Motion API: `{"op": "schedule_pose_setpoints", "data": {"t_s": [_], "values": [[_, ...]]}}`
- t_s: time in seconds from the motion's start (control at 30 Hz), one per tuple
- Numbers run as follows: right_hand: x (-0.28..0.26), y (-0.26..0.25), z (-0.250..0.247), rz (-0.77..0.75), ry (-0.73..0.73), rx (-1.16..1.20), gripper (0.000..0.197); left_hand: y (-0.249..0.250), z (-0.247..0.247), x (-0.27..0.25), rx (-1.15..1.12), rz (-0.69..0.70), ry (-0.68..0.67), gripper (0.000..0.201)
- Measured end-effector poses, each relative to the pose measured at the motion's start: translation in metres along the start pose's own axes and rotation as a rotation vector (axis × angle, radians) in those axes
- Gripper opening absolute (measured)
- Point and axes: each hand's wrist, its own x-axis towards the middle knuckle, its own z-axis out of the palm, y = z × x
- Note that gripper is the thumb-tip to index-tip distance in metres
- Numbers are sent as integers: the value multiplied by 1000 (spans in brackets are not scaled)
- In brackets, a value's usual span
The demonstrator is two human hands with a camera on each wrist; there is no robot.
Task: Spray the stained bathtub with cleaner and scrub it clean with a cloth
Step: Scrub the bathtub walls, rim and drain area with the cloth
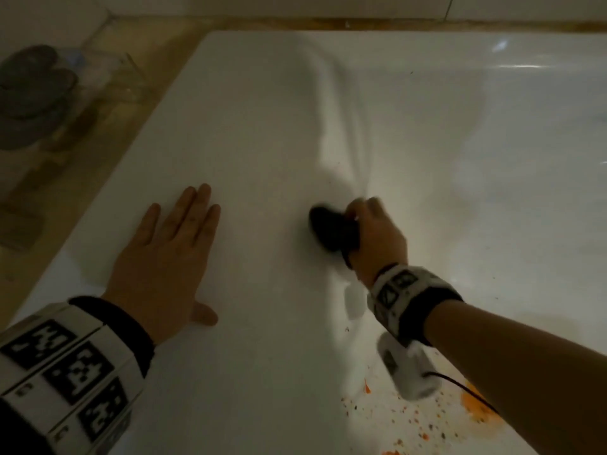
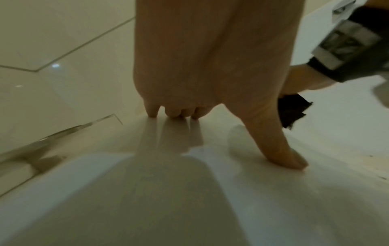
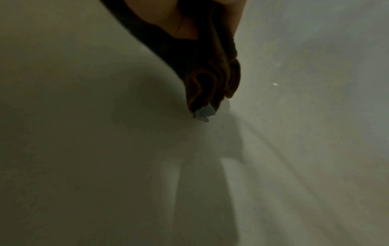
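At far left we see dark grey rounded items (image 1: 31, 93) stacked on the tan ledge (image 1: 98, 152) beside the white bathtub (image 1: 262, 110). Our left hand (image 1: 164, 257) lies flat on the tub's broad rim, fingers straight and slightly spread, thumb out to the side, holding nothing. Further right, our right hand (image 1: 374, 238) has its grip curled tight around a bunched dark cloth (image 1: 331, 228), which sits against the inner slope of the tub; the right wrist view shows the folds (image 3: 206, 79) meeting the white surface. Below that wrist, at lower right, orange and dark speckled stains (image 1: 427, 418) dot the tub. No spray bottle shows in any view we have.
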Motion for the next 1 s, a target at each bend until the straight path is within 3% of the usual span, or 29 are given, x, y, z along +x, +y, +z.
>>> {"op": "schedule_pose_setpoints", "data": {"t_s": [0.07,0.1,0.13,0.2,0.3,0.47,0.53,0.6,0.67,0.73,0.83,0.87,0.93,1.0], "values": [[30,0,-15,410,256,238,29,-5,3,0,-64,16,27,133],[43,1,-20,539,336,307,34,-6,4,0,-86,28,41,135],[56,3,-25,627,363,336,41,-8,5,1,-94,56,85,139],[74,6,-30,698,283,329,59,-10,6,2,-52,84,155,143],[87,-2,-30,642,85,306,77,-7,10,2,0,7,15,131],[67,-23,-4,324,-94,122,75,-1,10,7,53,-27,-2,134],[39,-26,3,138,-158,71,69,2,8,7,79,-45,-9,135],[11,-24,4,-66,-339,60,53,4,6,6,93,-56,-22,135],[-8,-10,-6,-86,-509,-9,38,7,4,7,85,-62,-26,136],[-7,5,-20,89,-382,-2,28,7,4,8,82,-73,-21,137],[25,16,-40,341,125,137,29,6,5,8,76,-69,-27,138],[39,11,-46,372,225,202,34,6,5,8,79,-69,-24,138],[67,-10,-49,369,218,367,47,7,6,8,81,-75,-23,138],[81,-42,-41,353,116,510,49,8,6,9,80,-80,-28,138]]}}
